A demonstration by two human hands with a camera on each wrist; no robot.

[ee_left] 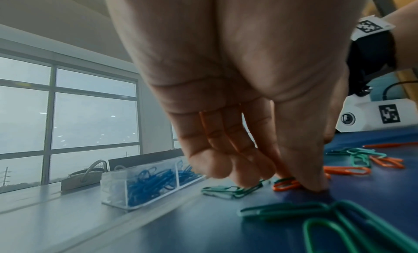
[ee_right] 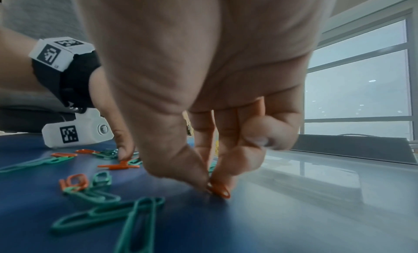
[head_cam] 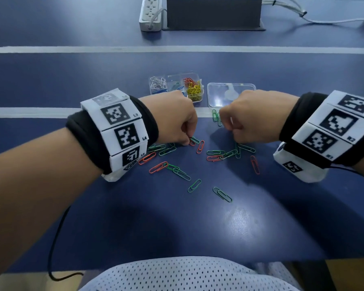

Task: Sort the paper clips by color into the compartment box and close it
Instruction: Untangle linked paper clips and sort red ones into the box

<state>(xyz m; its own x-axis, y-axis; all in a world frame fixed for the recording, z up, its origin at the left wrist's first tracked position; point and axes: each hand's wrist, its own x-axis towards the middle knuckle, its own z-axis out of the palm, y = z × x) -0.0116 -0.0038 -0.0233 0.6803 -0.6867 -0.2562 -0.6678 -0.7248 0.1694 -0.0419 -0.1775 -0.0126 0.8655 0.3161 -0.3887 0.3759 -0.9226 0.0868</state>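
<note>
1. At the middle of the head view, we have both hands down on the blue counter (head_cam: 250, 223) among the loose green and orange clips, so we judge the step in hand to be picking orange clips out of the scatter.
2. Our left hand (head_cam: 172, 118) has its fingers (ee_left: 312, 181) curled, thumb and forefinger tips pressed down on an orange paper clip (ee_left: 286, 185) that lies against a green clip (ee_left: 228, 191); whether the pinch has closed we cannot tell.
3. Our right hand (head_cam: 254, 120) pinches another orange clip (ee_right: 220, 189) between thumb and forefinger, its lower end touching the counter.
4. The compartment box (head_cam: 177, 86) stands open just above the left hand in the frame, with silver, blue, yellow and some orange clips in separate cells; its clear lid (head_cam: 229, 95) lies flat beside it, above the right hand.
5. Next we need to lift each orange clip free of its green neighbours and carry it up to the cell holding orange.
6. Many green clips remain, so closing is far off.
</note>
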